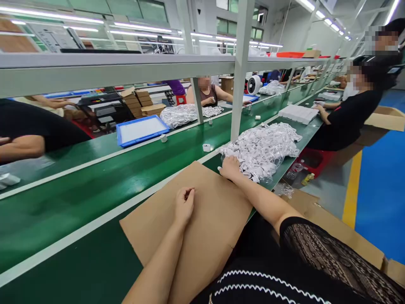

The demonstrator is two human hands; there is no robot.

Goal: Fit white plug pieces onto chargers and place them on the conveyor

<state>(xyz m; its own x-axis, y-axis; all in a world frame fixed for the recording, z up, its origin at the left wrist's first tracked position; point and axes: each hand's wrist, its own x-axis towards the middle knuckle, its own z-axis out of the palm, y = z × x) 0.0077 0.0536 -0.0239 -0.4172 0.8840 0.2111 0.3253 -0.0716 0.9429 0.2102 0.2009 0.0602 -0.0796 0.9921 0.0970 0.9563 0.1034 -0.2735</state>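
Observation:
A flat sheet of brown cardboard [218, 211] lies on the green work surface in front of me. Above its middle is my left hand [184, 205], its fingers curled together; whatever they hold, if anything, is too small to make out. My right hand [230, 168] is at the near left edge of a large pile of small white parts [268, 145] on clear plastic. Its fingers are bent and closed, with a bit of white showing at the fingertips. A white piece [206, 147] stands on the green belt [126, 169] beyond the cardboard.
A white post [238, 97] rises beside the pile and carries a long shelf [126, 71]. Across the belt are a blue-rimmed tray [142, 130] and a bagged heap [179, 115]. People sit across the belt and at the right, near a stack of white pieces [298, 113].

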